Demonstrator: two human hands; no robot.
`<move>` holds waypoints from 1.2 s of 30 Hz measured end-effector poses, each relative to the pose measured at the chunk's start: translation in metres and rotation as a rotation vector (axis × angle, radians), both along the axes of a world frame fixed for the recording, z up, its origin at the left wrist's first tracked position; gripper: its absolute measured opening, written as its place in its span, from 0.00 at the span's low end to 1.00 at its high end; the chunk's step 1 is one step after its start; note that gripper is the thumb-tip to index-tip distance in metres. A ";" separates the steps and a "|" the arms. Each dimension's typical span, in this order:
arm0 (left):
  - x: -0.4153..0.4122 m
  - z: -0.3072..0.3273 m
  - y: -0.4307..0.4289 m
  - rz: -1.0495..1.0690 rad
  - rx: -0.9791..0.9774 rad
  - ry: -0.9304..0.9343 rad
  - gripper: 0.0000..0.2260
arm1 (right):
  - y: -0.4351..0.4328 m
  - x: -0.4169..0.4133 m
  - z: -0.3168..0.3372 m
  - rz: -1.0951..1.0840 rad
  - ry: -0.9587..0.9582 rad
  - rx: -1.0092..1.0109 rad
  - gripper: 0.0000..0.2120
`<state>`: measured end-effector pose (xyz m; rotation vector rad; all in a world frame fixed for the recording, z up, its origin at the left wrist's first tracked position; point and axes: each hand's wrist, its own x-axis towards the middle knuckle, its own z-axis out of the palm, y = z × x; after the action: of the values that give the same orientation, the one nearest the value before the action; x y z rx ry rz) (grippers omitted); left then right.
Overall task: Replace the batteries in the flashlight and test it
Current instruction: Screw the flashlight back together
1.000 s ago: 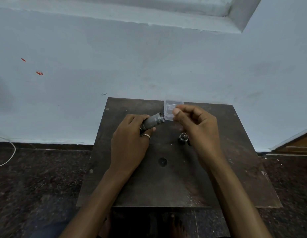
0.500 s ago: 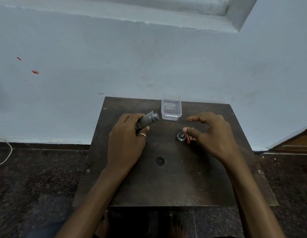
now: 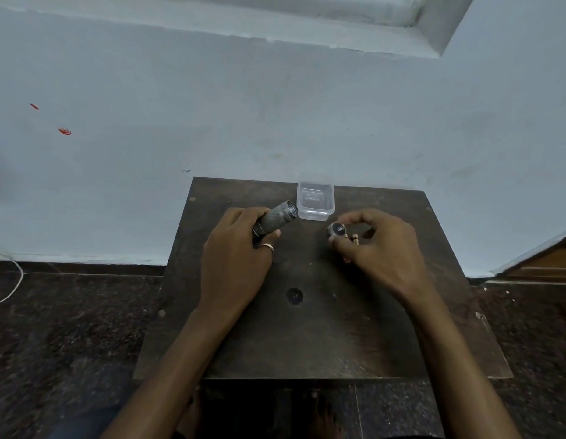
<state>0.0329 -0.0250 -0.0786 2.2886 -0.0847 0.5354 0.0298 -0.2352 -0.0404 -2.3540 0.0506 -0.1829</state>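
left hand (image 3: 236, 258) clamped on knurled grey metal flashlight tube (image 3: 277, 218), open end toward clear plastic box (image 3: 315, 201) | right hand (image 3: 381, 245) pinching round black cap (image 3: 337, 230) beside copper-tipped batteries (image 3: 354, 238) on dark wooden table (image 3: 307, 343) | cap lies right of tube mouth, right hand nearer

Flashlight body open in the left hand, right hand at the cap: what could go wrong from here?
1. The batteries lie loose under the right hand; they might roll away.
2. The flashlight body is tilted, open end up; batteries could go in reversed.
3. The end cap may slip from the fingers.
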 end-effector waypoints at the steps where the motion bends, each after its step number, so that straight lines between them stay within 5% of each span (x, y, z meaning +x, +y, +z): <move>1: 0.000 0.000 0.000 -0.002 0.000 -0.002 0.12 | 0.000 0.000 0.002 -0.019 0.002 0.178 0.07; 4: 0.000 -0.001 0.000 -0.016 0.003 -0.010 0.13 | 0.003 0.002 0.004 -0.003 -0.011 0.586 0.11; 16: 0.001 -0.003 -0.001 -0.052 0.038 -0.041 0.15 | 0.018 0.005 -0.003 0.024 0.063 0.910 0.15; 36: -0.002 -0.003 0.001 -0.083 0.099 -0.063 0.15 | 0.019 0.002 0.001 0.183 0.077 0.552 0.15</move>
<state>0.0311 -0.0236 -0.0813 2.3530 -0.2409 0.5718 0.0319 -0.2158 -0.0391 -1.8012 -0.0692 0.0143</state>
